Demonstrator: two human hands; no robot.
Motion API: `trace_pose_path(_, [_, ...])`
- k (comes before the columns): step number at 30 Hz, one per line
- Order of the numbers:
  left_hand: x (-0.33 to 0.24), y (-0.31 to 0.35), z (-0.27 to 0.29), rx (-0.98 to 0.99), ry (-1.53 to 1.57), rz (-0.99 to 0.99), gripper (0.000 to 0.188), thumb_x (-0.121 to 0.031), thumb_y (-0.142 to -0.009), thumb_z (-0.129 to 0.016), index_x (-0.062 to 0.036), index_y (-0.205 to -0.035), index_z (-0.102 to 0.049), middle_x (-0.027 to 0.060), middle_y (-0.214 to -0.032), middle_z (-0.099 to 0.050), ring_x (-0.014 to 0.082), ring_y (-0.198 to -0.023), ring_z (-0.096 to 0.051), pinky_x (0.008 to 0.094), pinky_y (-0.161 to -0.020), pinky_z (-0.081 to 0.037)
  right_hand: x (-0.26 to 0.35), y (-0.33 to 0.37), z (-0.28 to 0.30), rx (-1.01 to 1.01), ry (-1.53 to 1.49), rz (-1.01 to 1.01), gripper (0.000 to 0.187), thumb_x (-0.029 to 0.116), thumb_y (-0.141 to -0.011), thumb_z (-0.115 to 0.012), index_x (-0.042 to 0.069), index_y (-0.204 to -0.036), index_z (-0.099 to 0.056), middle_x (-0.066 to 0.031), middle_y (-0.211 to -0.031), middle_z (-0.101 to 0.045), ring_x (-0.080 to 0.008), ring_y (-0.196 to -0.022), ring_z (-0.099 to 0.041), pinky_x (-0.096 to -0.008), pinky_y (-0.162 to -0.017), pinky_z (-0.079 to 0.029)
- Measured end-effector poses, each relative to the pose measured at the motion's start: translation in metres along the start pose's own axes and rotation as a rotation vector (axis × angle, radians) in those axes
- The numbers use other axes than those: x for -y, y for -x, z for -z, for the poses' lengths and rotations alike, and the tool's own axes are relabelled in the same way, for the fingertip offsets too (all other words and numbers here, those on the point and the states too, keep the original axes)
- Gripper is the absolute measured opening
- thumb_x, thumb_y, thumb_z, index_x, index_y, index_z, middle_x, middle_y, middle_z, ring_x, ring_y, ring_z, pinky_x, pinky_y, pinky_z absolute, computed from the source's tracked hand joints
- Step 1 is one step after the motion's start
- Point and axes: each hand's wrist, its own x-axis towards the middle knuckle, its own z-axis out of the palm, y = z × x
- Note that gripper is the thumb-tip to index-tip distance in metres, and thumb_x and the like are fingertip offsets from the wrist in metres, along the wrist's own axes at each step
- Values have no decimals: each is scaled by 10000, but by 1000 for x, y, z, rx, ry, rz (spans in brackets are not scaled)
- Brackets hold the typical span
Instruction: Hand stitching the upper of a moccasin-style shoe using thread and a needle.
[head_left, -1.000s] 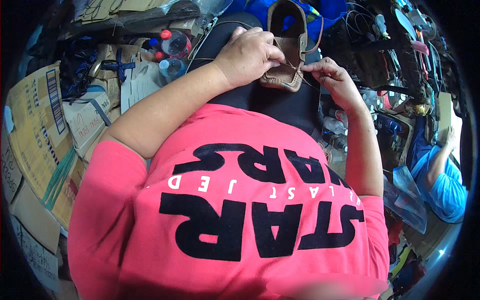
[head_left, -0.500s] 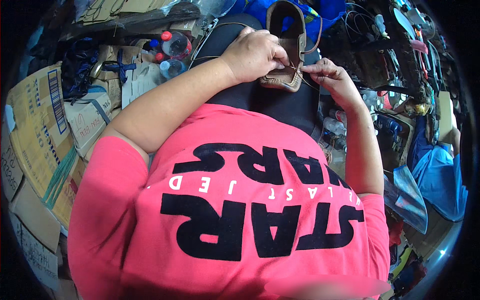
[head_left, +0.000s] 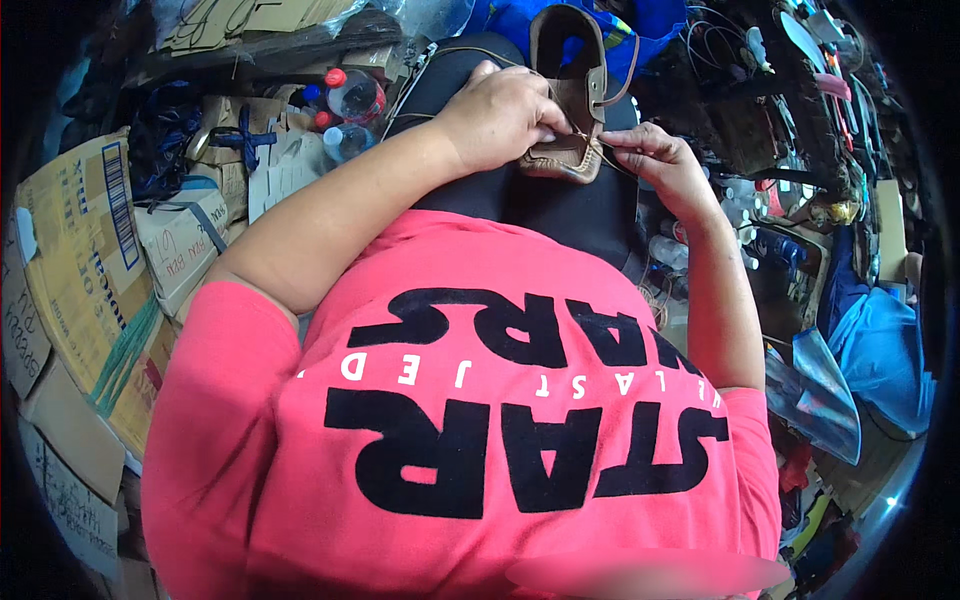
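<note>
A brown leather shoe (head_left: 570,90) lies on my lap, over black trousers (head_left: 560,205), with its open top pointing away from me. My left hand (head_left: 500,115) clamps the shoe's near end, fingers curled over its edge. My right hand (head_left: 645,160) is beside the same end, its fingertips pinched on something thin at the seam, a thread or needle too small to make out. A thin cord (head_left: 455,52) runs from the shoe over my left hand. My pink shirt (head_left: 480,420) fills the lower half of the view.
Flattened cardboard boxes (head_left: 80,260) are stacked at my left. Plastic bottles with red caps (head_left: 350,95) stand beyond my left forearm. At my right are cluttered tools, cables and small bottles (head_left: 800,180), plus blue fabric (head_left: 880,340) low on the right.
My right hand has shifted slightly at the seam, drawing its pinched fingers closer to the shoe. The left hand keeps the same hold on the shoe.
</note>
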Motion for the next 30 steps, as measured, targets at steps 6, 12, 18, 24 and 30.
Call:
trace_pose_path(6, [3, -19, 5, 125, 57, 25, 140, -193, -760, -674, -185, -892, -718, 12, -901, -612, 219, -983, -562, 406, -867, -374, 3, -5, 0, 28, -85, -51, 245, 12, -853, -635, 73, -1082, -697, -38, -1025, -619, -116, -972, -584, -249, -876, -467])
trace_pose_path(12, [-2, -5, 1, 27, 38, 36, 147, -210, -755, -684, -161, -891, -708, 17, -895, -636, 217, -970, -578, 412, -875, -367, 9, 4, -9, -31, 22, -21, 258, 13, -867, -627, 51, -1118, -673, -9, -1012, -622, -78, -950, -570, -221, -860, -459])
trace_pose_path(18, [-15, -11, -1, 39, 115, 177, 183, -233, -753, -701, -156, -918, -685, 18, -863, -669, 202, -907, -612, 394, -869, -357, 7, 0, -12, -33, -115, -84, 257, 22, -870, -634, 29, -1126, -650, -4, -984, -647, -64, -913, -569, -219, -842, -461])
trace_pose_path(24, [-19, -20, -5, 167, 268, 287, 244, -257, -751, -710, -91, -920, -652, 65, -823, -680, 222, -840, -650, 394, -795, -436, 17, -3, -17, -37, -48, -84, 191, 45, -857, -662, 16, -1045, -646, 2, -926, -639, -52, -862, -562, -209, -801, -462])
trace_pose_path(30, [-27, -27, 7, 261, 67, 110, 174, -218, -755, -679, -81, -861, -659, 109, -812, -661, 285, -851, -640, 400, -752, -483, 37, -10, -19, -19, 169, -174, 105, 72, -828, -703, 12, -896, -650, 16, -822, -632, -53, -802, -557, -212, -750, -453])
